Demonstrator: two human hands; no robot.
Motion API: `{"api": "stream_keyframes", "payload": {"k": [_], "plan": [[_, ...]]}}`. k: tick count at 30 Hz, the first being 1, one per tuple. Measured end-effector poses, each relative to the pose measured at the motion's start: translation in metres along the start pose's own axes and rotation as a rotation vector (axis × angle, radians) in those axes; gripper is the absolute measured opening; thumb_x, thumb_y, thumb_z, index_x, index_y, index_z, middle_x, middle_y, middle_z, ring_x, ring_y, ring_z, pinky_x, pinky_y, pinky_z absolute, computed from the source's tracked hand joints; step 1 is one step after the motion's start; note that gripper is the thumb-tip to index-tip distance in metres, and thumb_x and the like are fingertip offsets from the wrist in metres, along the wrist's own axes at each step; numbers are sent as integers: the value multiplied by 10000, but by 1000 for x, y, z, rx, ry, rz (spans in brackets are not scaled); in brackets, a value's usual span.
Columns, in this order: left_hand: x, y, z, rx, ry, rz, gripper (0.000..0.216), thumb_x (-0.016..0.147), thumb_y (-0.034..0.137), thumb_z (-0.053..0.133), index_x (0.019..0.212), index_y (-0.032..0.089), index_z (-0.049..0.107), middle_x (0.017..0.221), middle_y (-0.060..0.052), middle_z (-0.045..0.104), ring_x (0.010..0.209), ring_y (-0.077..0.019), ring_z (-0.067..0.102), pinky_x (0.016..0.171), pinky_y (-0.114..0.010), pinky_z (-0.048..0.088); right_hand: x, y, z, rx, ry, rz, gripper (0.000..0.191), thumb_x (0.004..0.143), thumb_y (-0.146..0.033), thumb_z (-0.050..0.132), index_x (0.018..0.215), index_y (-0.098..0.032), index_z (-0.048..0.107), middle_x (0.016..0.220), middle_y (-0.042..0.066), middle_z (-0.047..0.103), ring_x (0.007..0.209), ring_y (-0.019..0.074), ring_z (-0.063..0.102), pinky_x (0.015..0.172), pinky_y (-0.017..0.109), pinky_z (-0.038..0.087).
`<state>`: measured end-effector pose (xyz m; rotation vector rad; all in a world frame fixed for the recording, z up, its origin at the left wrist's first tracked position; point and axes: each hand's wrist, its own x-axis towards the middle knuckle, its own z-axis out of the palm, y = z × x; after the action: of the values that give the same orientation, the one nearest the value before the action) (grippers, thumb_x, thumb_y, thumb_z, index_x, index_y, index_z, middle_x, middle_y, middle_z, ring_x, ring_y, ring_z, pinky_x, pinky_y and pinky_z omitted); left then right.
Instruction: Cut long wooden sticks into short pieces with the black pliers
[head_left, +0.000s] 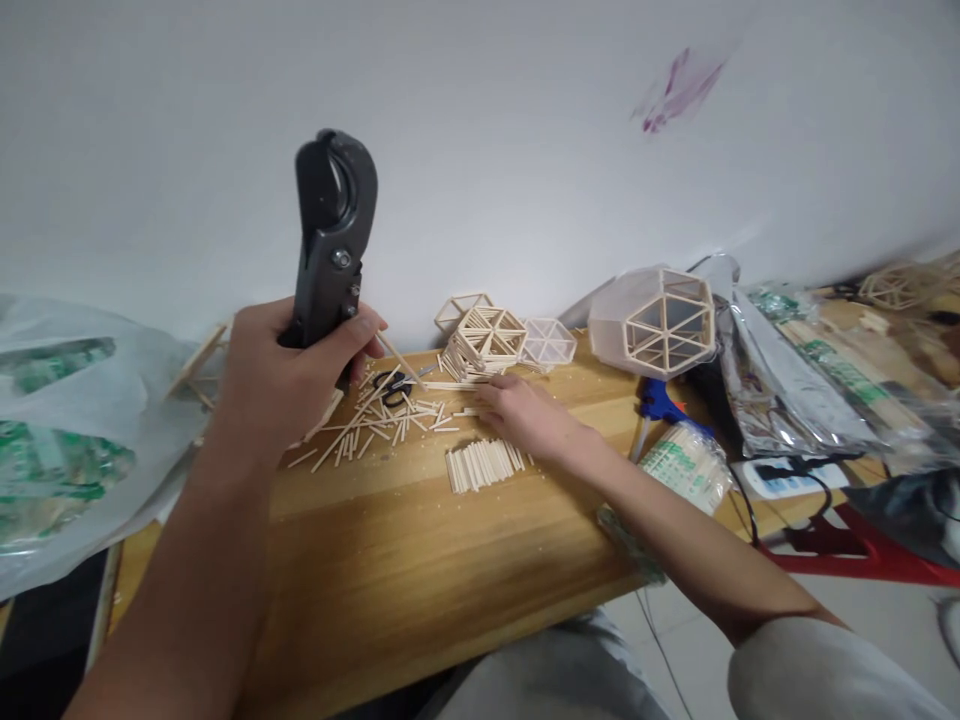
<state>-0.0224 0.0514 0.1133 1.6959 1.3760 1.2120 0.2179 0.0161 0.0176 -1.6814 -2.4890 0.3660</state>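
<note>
Our left hand [276, 375] has its grip wrapped round the cutter [322, 240], which stands upright, head at the top, in front of the wall. Our right hand [534, 418] reaches over the counter [420, 590], its grip narrow, fingertips at the ends of some long sticks [454, 386]; we cannot tell whether it pinches them or only touches them.

As far as we can judge, the work is well along but unfinished. The short sticks [480, 466] lie side by side in a neat row just in front of the right hand, and seem ready. Beyond them, by the wall, sit a stack of hexagonal frames [487, 340] and a white panel [550, 343], both apparently assembled. What seems left is the loose pile [367, 425], where sticks of mixed length lie tangled around the scissors [394, 388].

As for containers, the white bag [154, 370] at the left holds green-printed packs [56, 460]. On the right, a clear pack [686, 465] is full of sticks and lies near the glue gun [664, 402]. The silver bag [780, 370] hides its contents from us. Beside it, the big frame [671, 320] lies on its side, pale film around its walls, its spoked end facing us.
</note>
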Motion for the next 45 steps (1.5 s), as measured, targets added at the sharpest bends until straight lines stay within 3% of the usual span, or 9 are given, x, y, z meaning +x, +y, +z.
{"api": "stream_keyframes", "payload": {"k": [6, 10, 14, 18, 22, 29, 41, 45], "plan": [[1, 5, -1, -235, -23, -65, 124, 796, 258, 752, 783, 135, 747, 630, -22, 688, 463, -94, 559, 453, -245, 424, 9, 9, 11, -57, -66, -20, 117, 946, -133, 580, 1006, -125, 680, 1032, 153, 709, 934, 251, 647, 780, 326, 421], [3, 1, 2, -367, -14, -76, 112, 792, 231, 758, 782, 120, 749, 638, -35, 697, 475, -93, 573, 455, -233, 447, 8, 9, 2, 124, 11, -58, 155, 977, -139, 507, 1053, -138, 642, 1033, 138, 683, 886, 216, 614, 787, 333, 420], [5, -6, 6, -452, 0, -84, 110, 805, 215, 739, 804, 105, 751, 644, -45, 700, 463, -105, 598, 451, -232, 460, 7, 1, -13, 696, 84, -105, 148, 991, -227, 497, 1073, -170, 606, 915, 69, 649, 816, 182, 588, 738, 319, 451], [7, -13, 13, -476, 27, -74, 112, 816, 221, 733, 799, 112, 748, 626, -28, 681, 460, -100, 593, 453, -224, 459, 10, 0, -3, 1540, -35, -39, 195, 971, -287, 531, 1114, -179, 610, 836, 23, 614, 603, 116, 535, 522, 251, 408], [5, -18, 26, -446, 51, -80, 113, 813, 235, 740, 800, 124, 745, 640, -16, 676, 474, -95, 584, 467, -222, 467, 12, 9, 12, 1869, -133, -24, 176, 894, -235, 634, 1038, -144, 679, 897, 33, 624, 506, 53, 458, 411, 208, 258], [1, -27, 42, -434, 21, -111, 127, 815, 284, 752, 804, 158, 746, 641, -13, 674, 513, -115, 585, 513, -251, 475, 8, 11, 8, 1946, -228, -85, 157, 917, -252, 652, 998, -124, 691, 821, 29, 633, 490, 47, 468, 385, 185, 225], [-1, -26, 50, -254, 50, -54, 154, 843, 316, 727, 824, 163, 734, 655, 8, 665, 543, -102, 570, 577, -260, 495, 6, 9, 7, 1808, -207, -45, 202, 947, -326, 638, 873, -143, 681, 774, 8, 624, 456, 39, 419, 363, 197, 216], [-5, -26, 52, -131, 3, -35, 170, 847, 369, 704, 825, 204, 738, 667, 10, 673, 561, -121, 586, 583, -266, 511, 6, 8, 5, 1765, -174, -43, 250, 949, -351, 640, 820, -139, 670, 763, -1, 598, 468, 37, 413, 372, 193, 221]]}}
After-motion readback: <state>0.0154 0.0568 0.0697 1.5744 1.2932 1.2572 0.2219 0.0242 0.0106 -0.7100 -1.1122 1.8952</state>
